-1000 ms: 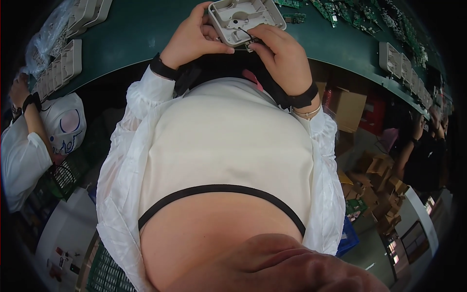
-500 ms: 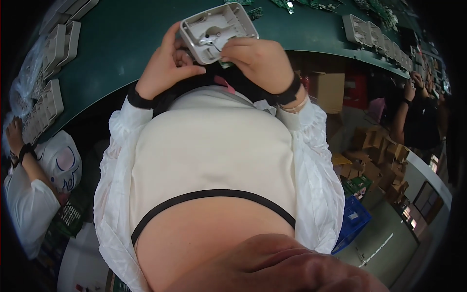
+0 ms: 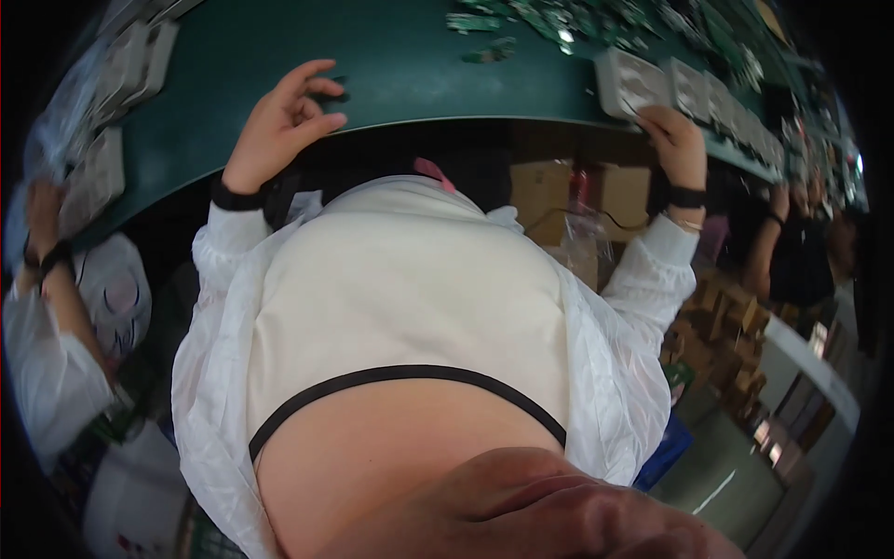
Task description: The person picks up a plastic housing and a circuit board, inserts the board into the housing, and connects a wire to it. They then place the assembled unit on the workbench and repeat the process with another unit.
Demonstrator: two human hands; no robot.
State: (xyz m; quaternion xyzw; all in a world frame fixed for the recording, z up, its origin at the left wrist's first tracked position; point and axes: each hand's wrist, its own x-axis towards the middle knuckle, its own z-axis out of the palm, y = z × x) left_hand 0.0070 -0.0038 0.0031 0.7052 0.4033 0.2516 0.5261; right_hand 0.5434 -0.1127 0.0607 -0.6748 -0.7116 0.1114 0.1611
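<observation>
A white, open-topped plastic housing is at the right on the green table, at the near end of a row of similar housings. At its lower right corner, my right hand is closed, pinching its edge between thumb and fingers. My left hand hovers over the table's front edge with nothing in it, fingers apart and slightly curled.
Green circuit boards lie scattered at the far side of the green table. More white housings line the right, and others stand at the left, near a co-worker's hand. Cardboard boxes are under the table.
The housing has moved from between both hands to the right end of the table, with my right hand. My left hand has let go and shifted slightly left.
</observation>
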